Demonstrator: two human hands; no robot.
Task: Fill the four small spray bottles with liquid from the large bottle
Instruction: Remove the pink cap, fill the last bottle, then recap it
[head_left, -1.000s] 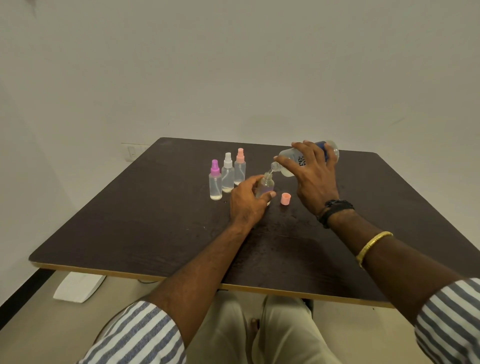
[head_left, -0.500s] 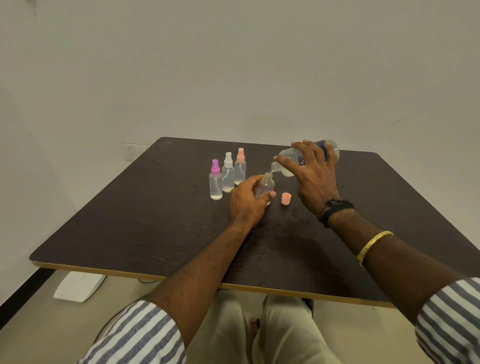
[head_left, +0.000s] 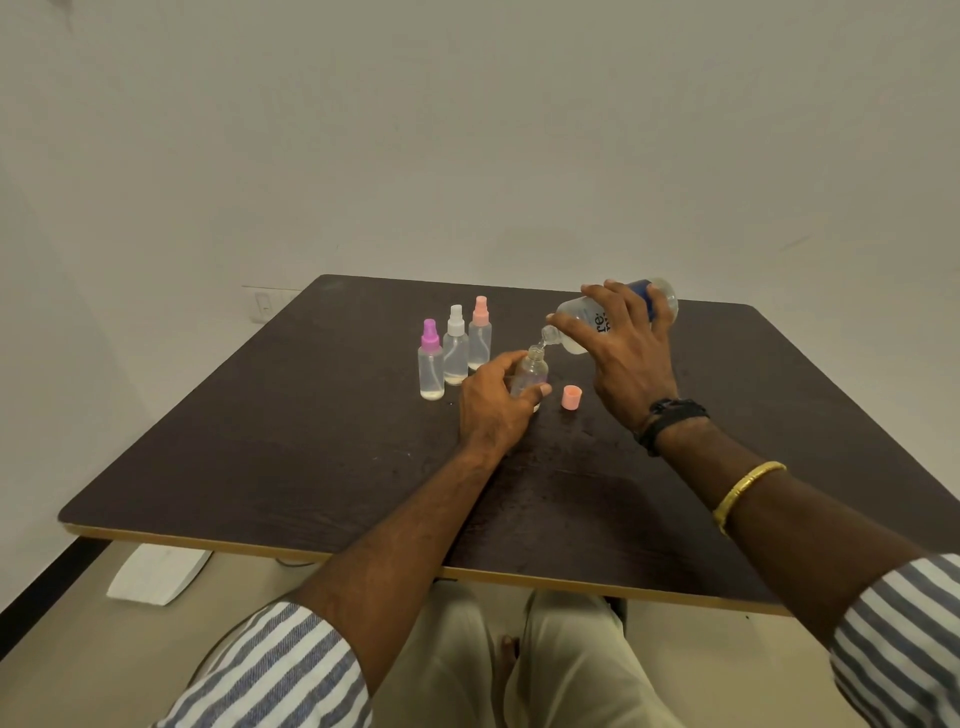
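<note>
My left hand (head_left: 493, 405) grips an uncapped small clear spray bottle (head_left: 531, 370) standing on the dark table (head_left: 260, 441). My right hand (head_left: 623, 358) holds the large clear bottle (head_left: 576, 332) tipped on its side, its mouth right over the small bottle's neck, and a thin stream of liquid runs between them. Left of these stand three capped spray bottles in a row: purple top (head_left: 431, 364), white top (head_left: 456, 348), pink top (head_left: 479, 338). A loose pink cap (head_left: 571, 397) lies on the table between my hands.
The table's front edge (head_left: 363, 556) runs just above my lap. A white wall rises close behind the table, with a wall socket (head_left: 265, 304) at the left. A white flat object (head_left: 156, 571) lies on the floor at left.
</note>
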